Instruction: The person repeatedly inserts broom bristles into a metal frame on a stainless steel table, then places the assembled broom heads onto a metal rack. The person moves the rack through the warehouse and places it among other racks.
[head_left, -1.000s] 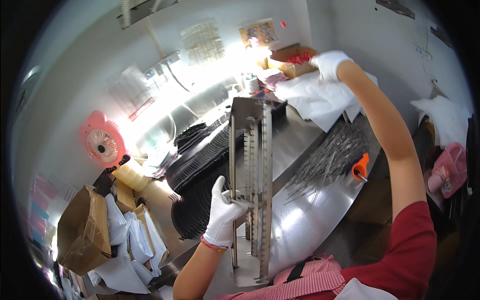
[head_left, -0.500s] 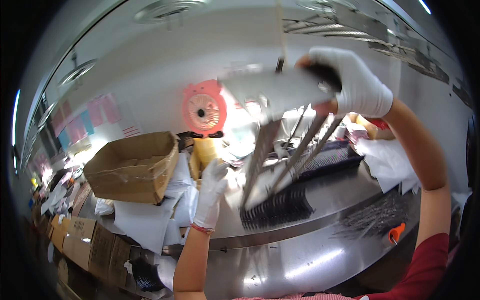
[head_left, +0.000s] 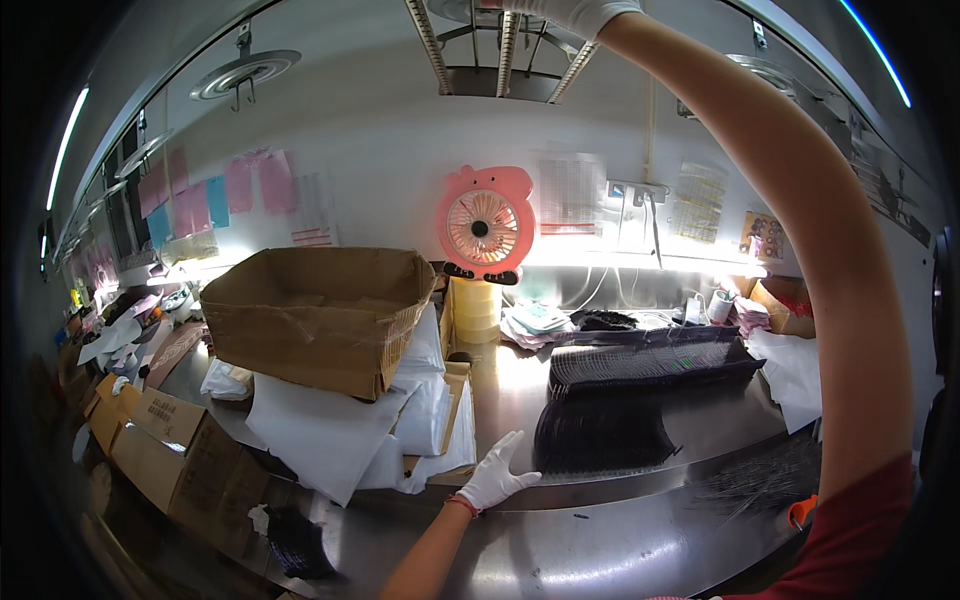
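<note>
A grey metal rack point(head_left: 507, 57) with notched bars and a flat end plate shows at upper centre, beside a gloved right hand point(head_left: 578, 14) whose grip, cropped by the edge, cannot be told; at lower centre, the gloved left hand point(head_left: 496, 477) spreads its fingers.

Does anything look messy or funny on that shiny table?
Yes. The thin dark strips at the right lie in a loose heap, while the black pieces are lined up neatly. The pink fan seems perched on yellow rolls, a funny place. I see nothing clearly broken.
</note>
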